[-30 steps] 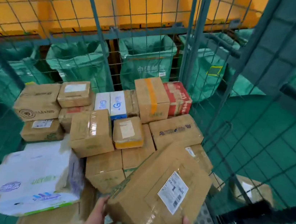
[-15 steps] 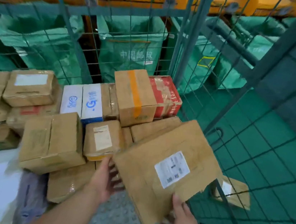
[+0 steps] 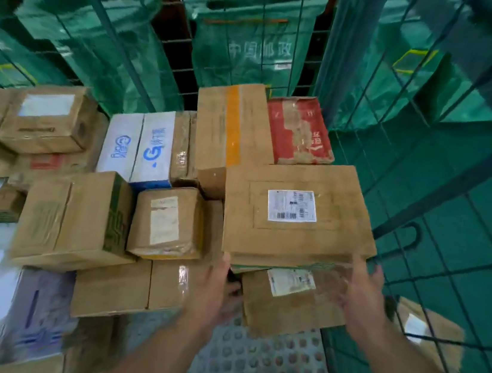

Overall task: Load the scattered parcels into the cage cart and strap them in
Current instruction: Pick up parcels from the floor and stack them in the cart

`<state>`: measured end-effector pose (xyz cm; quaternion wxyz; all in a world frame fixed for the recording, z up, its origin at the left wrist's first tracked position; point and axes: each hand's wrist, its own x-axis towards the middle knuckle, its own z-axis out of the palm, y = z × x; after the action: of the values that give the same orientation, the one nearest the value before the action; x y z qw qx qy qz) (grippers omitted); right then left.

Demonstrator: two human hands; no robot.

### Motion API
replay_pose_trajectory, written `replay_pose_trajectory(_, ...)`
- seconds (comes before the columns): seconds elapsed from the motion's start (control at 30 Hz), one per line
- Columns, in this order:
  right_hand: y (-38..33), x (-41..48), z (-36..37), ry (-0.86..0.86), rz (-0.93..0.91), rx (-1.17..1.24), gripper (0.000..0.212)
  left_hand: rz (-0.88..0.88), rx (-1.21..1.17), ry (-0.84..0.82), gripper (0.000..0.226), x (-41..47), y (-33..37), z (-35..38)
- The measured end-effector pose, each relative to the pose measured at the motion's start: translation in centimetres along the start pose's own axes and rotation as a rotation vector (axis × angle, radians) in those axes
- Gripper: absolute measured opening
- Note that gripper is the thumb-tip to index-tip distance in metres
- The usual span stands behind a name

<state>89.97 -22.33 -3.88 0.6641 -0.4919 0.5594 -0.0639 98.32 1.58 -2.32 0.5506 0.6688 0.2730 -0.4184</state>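
Flat brown cardboard parcel with white label (image 3: 294, 211) lies atop the stack (image 3: 78, 217) in the green wire cage cart (image 3: 338, 73), by its right wall. Fingers of right hand (image 3: 360, 292) loosely spread at its near edge; of left hand (image 3: 217, 289), blurred, we cannot tell. Risk: uneven boxes (image 3: 285, 307) beneath, so it could slide.

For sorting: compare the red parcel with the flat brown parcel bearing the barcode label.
The red parcel is red with patchy tape; the flat brown parcel is plain cardboard with a white label. The red parcel sits farther back; the flat brown parcel lies nearer, showing a bigger top. Both lie broad face up.
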Motion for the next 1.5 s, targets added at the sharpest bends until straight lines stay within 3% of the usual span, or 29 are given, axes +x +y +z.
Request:
replay_pose_trajectory(0.07, -1.6, 1.1, -0.3, 0.006, -0.03, -0.044, 0.044, 0.059, 0.006, 0.014, 0.073, 0.7, 0.9, 1.0)
replay_pose_trajectory(0.13, -2.1, 2.6, -0.4, -0.003, -0.055, -0.14, 0.055, 0.108, 0.064, 0.056, 0.078, 1.6, 1.7, 1.9)
replay_pose_trajectory(0.2, -1.8, 3.2, -0.2, -0.024, -0.077, -0.211, 0.063, 0.125, 0.03, 0.145, 0.069, 1.9, 2.1, 2.2)
replay_pose_trajectory(0.33, -1.6, 1.8, 2.8, -0.253, -0.137, -0.396, 0.045, 0.131, -0.136, 0.267, 0.07, 1.8, 1.9, -0.3)
replay_pose_trajectory(0.43, -1.2, 1.9, 5.2, -0.28, -0.13, -0.44, 0.059, 0.118, -0.041, 0.266, 0.074, 2.4, 1.8, -3.0)
replay_pose_trajectory(0.53, -1.2, 2.4, 5.5, -0.304, -0.081, -0.469, 0.062, 0.129, 0.088, 0.315, 0.063, 3.6, 2.1, -3.7)
replay_pose_trajectory(0.67, -2.4, 2.1, 5.0, -0.356, 0.013, -0.493, 0.067, 0.082, 0.152, 0.357, 0.08, 3.8, 1.9, -3.2)
replay_pose_trajectory(0.73, -2.2, 1.6, 4.4, -0.32, 0.035, -0.534, 0.075, 0.048, 0.175, 0.377, 0.075, 2.6, 2.0, -2.8)
replay_pose_trajectory(0.83, -0.2, -1.2, 2.5, -0.323, 0.088, -0.552, 0.076, 0.035, 0.278, 0.241, 0.049, -0.6, 1.3, -2.3)
replay_pose_trajectory(0.97, 5.8, -7.4, -1.9, -0.332, 0.21, -0.504, 0.048, 0.037, 0.499, -0.052, 0.039, -5.5, -3.5, -3.3)
replay_pose_trajectory(1.23, 20.0, -22.2, -7.6, -0.055, 0.398, -0.11, 0.028, -0.134, 0.821, -0.283, 0.03, -9.6, -13.7, -7.1)
replay_pose_trajectory(1.5, 31.2, -36.0, -11.9, 0.238, 0.418, 0.311, 0.016, 0.047, 1.191, -0.488, 0.023, -13.8, -20.0, -5.6)
